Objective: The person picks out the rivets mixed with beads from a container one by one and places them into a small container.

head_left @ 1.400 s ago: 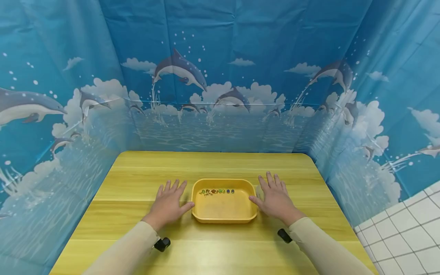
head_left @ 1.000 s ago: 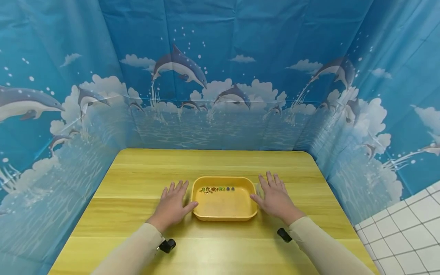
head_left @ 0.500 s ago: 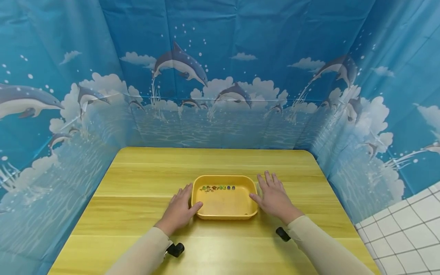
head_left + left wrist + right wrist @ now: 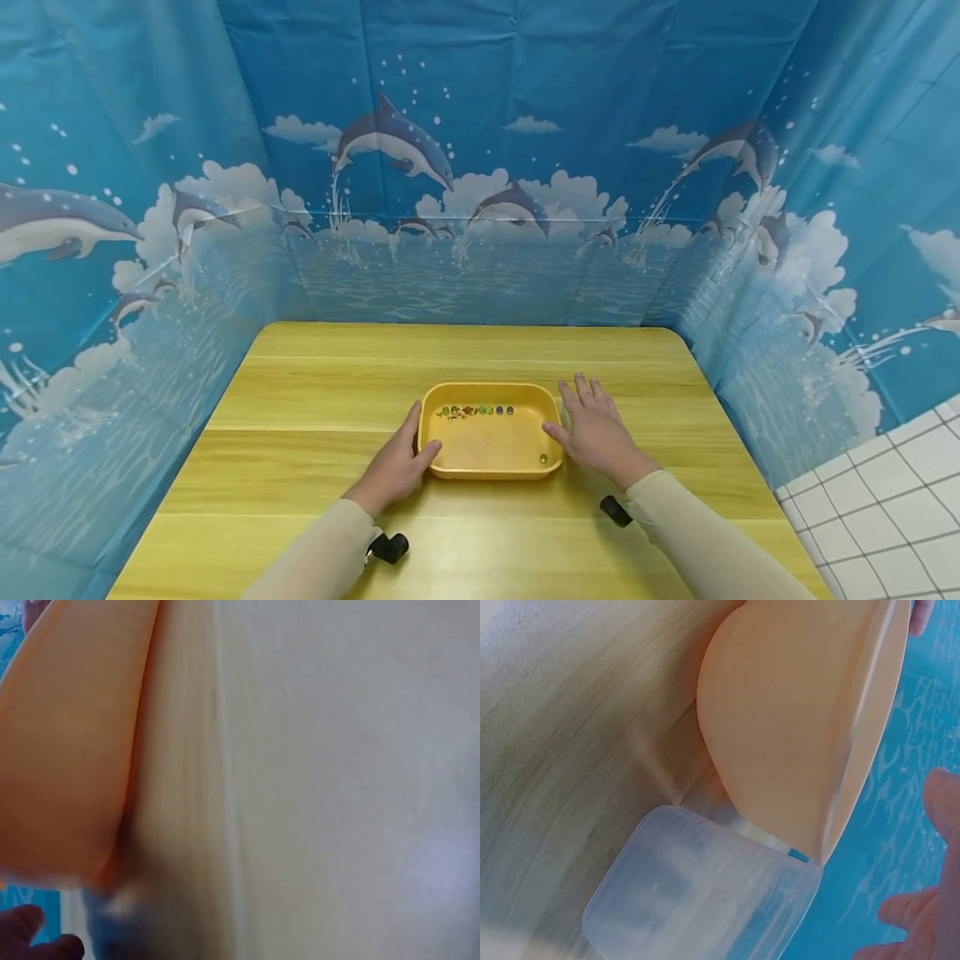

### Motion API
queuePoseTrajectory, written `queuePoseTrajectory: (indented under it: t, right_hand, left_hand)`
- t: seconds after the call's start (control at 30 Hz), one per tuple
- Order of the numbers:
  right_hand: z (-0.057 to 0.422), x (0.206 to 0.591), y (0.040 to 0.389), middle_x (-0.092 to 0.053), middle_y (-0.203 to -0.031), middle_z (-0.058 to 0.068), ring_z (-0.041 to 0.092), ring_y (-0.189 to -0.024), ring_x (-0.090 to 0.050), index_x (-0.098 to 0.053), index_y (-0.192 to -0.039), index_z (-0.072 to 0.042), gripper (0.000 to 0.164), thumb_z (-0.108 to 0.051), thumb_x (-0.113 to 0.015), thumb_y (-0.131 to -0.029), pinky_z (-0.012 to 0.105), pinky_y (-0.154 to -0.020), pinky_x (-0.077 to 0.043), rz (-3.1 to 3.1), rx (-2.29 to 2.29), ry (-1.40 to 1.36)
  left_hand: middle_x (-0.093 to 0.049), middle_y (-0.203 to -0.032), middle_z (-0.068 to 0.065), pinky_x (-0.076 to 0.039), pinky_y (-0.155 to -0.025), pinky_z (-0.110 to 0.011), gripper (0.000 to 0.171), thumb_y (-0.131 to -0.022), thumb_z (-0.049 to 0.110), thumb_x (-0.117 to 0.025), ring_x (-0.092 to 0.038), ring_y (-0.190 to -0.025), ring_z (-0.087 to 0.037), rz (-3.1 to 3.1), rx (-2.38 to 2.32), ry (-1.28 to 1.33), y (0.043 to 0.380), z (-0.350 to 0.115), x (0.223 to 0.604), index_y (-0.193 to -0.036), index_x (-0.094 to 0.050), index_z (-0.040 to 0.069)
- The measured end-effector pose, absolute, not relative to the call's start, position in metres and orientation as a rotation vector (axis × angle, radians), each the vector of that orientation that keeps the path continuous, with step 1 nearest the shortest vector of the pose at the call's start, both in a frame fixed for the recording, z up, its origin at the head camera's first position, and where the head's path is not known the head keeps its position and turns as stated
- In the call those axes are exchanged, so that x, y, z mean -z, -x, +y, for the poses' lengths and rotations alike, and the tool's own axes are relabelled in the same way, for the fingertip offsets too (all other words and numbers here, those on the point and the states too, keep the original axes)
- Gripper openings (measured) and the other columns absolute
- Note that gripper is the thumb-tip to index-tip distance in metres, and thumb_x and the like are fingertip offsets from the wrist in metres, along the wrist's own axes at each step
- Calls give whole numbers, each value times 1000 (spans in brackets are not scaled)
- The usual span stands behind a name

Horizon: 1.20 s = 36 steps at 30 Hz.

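A yellow tray (image 4: 491, 477) stands on the table and looks orange in both wrist views. A row of small marbles (image 4: 482, 410) with tiny gold-coloured bits (image 4: 455, 417) lies along its far part. One green marble (image 4: 543, 458) sits apart near the front right corner. My left hand (image 4: 397, 465) is at the left wall, thumb over the rim, fingers outside; firm contact cannot be told. My right hand (image 4: 597, 433) spreads straight fingers on the other side, its thumb near the rim. A translucent container (image 4: 697, 892) stands beside the tray's right end, largely hidden by that hand in the head view.
The wooden-look table (image 4: 315, 375) reaches out past the tray on all sides. Blue dolphin-print curtains (image 4: 480, 275) enclose its back and sides. White tiles (image 4: 885, 500) show at the lower right. Each wrist bears a black camera (image 4: 388, 548).
My left hand has moved right to the tray, its fingers drawing together along the wall. A green marble now shows near the tray's front right corner. The right hand has barely moved.
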State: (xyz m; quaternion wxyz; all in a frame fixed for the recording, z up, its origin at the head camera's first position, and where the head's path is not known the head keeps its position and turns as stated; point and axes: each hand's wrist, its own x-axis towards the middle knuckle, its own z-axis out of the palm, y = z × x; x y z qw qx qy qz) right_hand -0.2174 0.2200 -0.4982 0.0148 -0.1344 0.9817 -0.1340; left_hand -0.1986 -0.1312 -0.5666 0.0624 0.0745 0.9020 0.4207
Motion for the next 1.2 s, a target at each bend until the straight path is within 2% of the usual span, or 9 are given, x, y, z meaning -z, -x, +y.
queuePoseTrajectory:
  t: [0.3, 0.6, 0.8, 0.97, 1.2]
  right_hand:
    - [214, 497, 216, -20, -171, 32, 57, -156, -18, -32, -164, 1, 78, -46, -58, -107, 73, -123, -22, 3060, 412, 464]
    - [199, 494, 220, -26, -170, 28, 53, -157, -23, -39, -162, -3, 69, -40, -60, -108, 67, -125, -24, 3018, 526, 525]
    - [179, 489, 224, -39, -167, 21, 42, -155, -37, -44, -160, -7, 63, -34, -63, -107, 60, -122, -36, 2968, 590, 537]
    - [161, 487, 228, -54, -158, 16, 36, -146, -51, -54, -153, -7, 56, -32, -66, -105, 54, -116, -47, 2973, 592, 589]
    - [142, 486, 238, -66, -146, 9, 32, -139, -59, -64, -145, -10, 45, -31, -67, -105, 51, -115, -48, 2922, 649, 633]
  left_hand:
    - [-31, -172, -11, -33, -125, -57, 75, -110, 41, -53, -38, -155, -38, 2674, -1355, -220, 197, -130, 575, -171, -10, 34]
    - [-26, -174, -10, -31, -126, -59, 75, -110, 42, -53, -35, -156, -39, 2577, -1446, -152, 197, -131, 580, -169, -7, 44]
    - [-24, -175, -13, -28, -127, -59, 75, -111, 37, -53, -32, -157, -41, 2553, -1514, -163, 198, -129, 582, -170, -7, 40]
    - [-23, -175, -13, -28, -127, -59, 74, -111, 35, -52, -31, -157, -40, 2539, -1554, -159, 197, -127, 582, -170, -8, 39]
    - [-22, -175, -13, -26, -128, -59, 73, -112, 35, -51, -29, -158, -39, 2521, -1570, -161, 196, -127, 582, -170, -7, 40]
